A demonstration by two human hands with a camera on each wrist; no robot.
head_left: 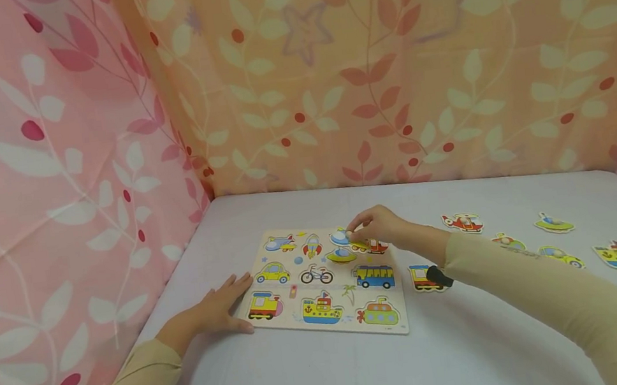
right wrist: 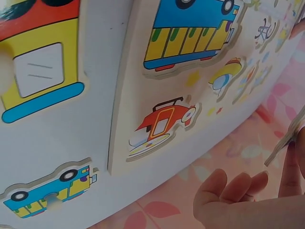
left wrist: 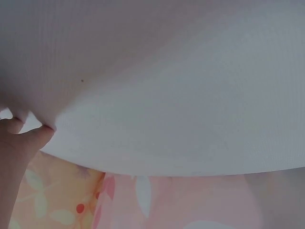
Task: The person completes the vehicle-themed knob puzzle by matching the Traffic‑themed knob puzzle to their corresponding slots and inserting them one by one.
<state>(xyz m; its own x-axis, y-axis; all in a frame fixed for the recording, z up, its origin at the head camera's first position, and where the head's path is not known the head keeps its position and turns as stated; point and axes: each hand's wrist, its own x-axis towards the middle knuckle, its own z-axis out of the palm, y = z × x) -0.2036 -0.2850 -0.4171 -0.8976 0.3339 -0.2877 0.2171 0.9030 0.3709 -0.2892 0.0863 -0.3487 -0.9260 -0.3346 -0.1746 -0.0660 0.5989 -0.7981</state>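
Your right hand (head_left: 379, 225) pinched a blue-and-yellow puzzle piece (head_left: 340, 237) over the board (head_left: 343, 275), near its one o'clock; your left hand (head_left: 218, 307), fingers spread, rested at the nine o'clock edge. Loose pieces (head_left: 555, 224) lay scattered toward three o'clock on the white table (head_left: 308, 379).

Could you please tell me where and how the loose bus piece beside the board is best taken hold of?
Probably by the pale knob near the middle of the bus piece, pinched from above: the knob stands proud, while the rest lies thin and flat on the table, offering little grip.
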